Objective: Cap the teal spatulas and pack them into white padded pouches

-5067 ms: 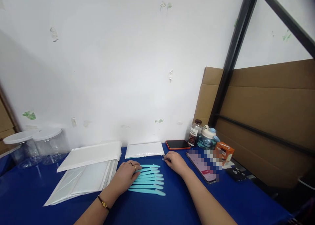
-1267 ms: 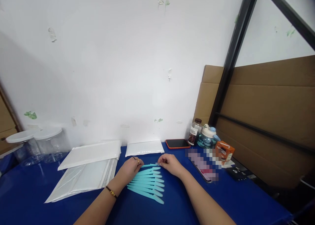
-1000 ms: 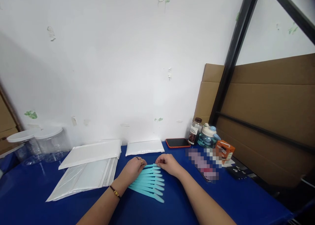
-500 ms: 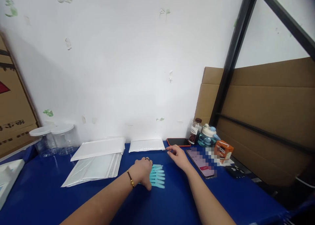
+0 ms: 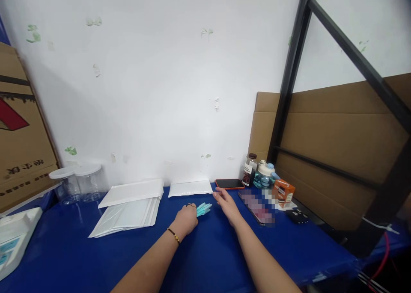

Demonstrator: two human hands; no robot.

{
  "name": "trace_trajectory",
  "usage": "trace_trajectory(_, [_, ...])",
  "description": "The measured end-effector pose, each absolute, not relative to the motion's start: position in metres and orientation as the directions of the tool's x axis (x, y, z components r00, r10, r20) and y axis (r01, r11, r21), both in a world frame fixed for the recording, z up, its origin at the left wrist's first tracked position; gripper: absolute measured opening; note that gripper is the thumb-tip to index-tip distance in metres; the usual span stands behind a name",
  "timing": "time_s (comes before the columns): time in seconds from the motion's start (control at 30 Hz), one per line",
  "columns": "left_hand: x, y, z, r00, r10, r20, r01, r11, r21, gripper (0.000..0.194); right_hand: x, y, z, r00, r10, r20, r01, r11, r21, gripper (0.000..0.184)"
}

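My left hand (image 5: 187, 218), with a beaded bracelet at its wrist, is closed around a bunch of slender turquoise sticks (image 5: 204, 209). Their tapered ends poke out to the right of my fingers; the rest is hidden in the fist. My right hand (image 5: 226, 202) hovers or rests just right of the bunch, fingers apart and holding nothing. Its fingertips are close to the right end of a flat white packet (image 5: 190, 188) by the wall; whether they touch it I cannot tell.
On the blue table (image 5: 205, 258), a stack of white envelopes (image 5: 131, 214) lies left. Clear jars (image 5: 90, 184) and a white device (image 5: 21, 237) stand farther left. Right are phones (image 5: 229, 184), a dark bottle (image 5: 248, 170), a blue jug (image 5: 265, 176), an orange box (image 5: 283, 192) and a black frame (image 5: 285, 92).
My left hand has closed on the turquoise sticks, which lay spread in a row and are now gathered into a bunch. The view has shifted slightly; my right hand stays about where it was.
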State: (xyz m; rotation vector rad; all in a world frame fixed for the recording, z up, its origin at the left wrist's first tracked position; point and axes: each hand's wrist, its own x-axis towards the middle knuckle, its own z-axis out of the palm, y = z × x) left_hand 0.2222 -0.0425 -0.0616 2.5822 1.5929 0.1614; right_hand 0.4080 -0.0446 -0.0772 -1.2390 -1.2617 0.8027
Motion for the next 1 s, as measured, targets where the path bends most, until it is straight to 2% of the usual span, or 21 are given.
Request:
trace_trajectory(0.07, [0.225, -0.045, -0.061, 0.422, 0.904, 0.07, 0.884, -0.427, 0.192, 0.031, 0.386, -0.046, -0.072, 0.231, 0.955, 0.185, -0.011, 0.193, -0.981, 0.069])
trace_trajectory(0.13, [0.233, -0.046, -0.06, 0.433, 0.888, 0.157, 0.817, -0.46, 0.348, 0.034, 0.361, -0.049, -0.064, 0.237, 0.951, 0.199, -0.139, 0.236, -0.962, 0.084])
trace_trajectory(0.2, [0.242, -0.047, -0.06, 0.442, 0.841, 0.311, 0.637, -0.538, 0.552, 0.038, 0.34, -0.054, -0.052, 0.178, 0.95, 0.258, -0.15, 0.286, -0.947, 0.073])
trace_trajectory(0.27, [0.248, -0.049, -0.062, 0.429, 0.802, 0.416, 0.506, -0.595, 0.625, 0.043, 0.327, -0.059, -0.044, 0.143, 0.937, 0.318, -0.041, 0.327, -0.944, 0.05])
trace_trajectory(0.37, [0.242, -0.052, -0.065, 0.456, 0.765, 0.454, 0.42, -0.635, 0.648, 0.054, 0.324, -0.062, -0.042, 0.15, 0.907, 0.392, 0.11, 0.379, -0.919, 0.042])
trace_trajectory(0.47, [0.21, -0.049, -0.059, 0.555, 0.748, 0.363, 0.488, -0.647, 0.586, 0.078, 0.332, -0.059, -0.053, 0.175, 0.886, 0.43, 0.135, 0.411, -0.902, 0.042])
trace_trajectory(0.53, [0.176, -0.038, -0.046, 0.562, 0.756, 0.336, 0.578, -0.649, 0.494, 0.082, 0.339, -0.054, -0.061, 0.187, 0.885, 0.425, 0.136, 0.405, -0.904, 0.04])
trace_trajectory(0.6, [0.137, -0.017, -0.028, 0.433, 0.823, 0.369, 0.721, -0.562, 0.406, 0.091, 0.343, -0.05, -0.067, 0.185, 0.901, 0.392, 0.122, 0.375, -0.919, 0.038])
trace_trajectory(0.67, [0.098, 0.009, -0.011, 0.333, 0.881, 0.335, 0.845, -0.436, 0.309, 0.11, 0.344, -0.048, -0.07, 0.202, 0.912, 0.357, 0.069, 0.35, -0.934, 0.037])
trace_trajectory(0.73, [0.067, 0.034, 0.0, 0.263, 0.936, 0.234, 0.924, -0.314, 0.217, 0.125, 0.342, -0.048, -0.071, 0.215, 0.922, 0.322, -0.006, 0.331, -0.944, 0.038])
trace_trajectory(0.8, [0.047, 0.054, 0.001, 0.227, 0.97, 0.087, 0.96, -0.238, 0.148, 0.132, 0.34, -0.049, -0.071, 0.168, 0.939, 0.301, -0.049, 0.313, -0.948, 0.04])
trace_trajectory(0.9, [0.039, 0.07, -0.008, 0.23, 0.972, -0.048, 0.97, -0.225, 0.095, 0.132, 0.341, -0.05, -0.073, 0.133, 0.95, 0.283, -0.057, 0.292, -0.955, 0.038])
trace_trajectory(1.0, [0.043, 0.074, -0.011, 0.254, 0.967, -0.022, 0.962, -0.25, 0.107, 0.114, 0.346, -0.049, -0.074, 0.181, 0.956, 0.233, -0.063, 0.247, -0.967, 0.035])
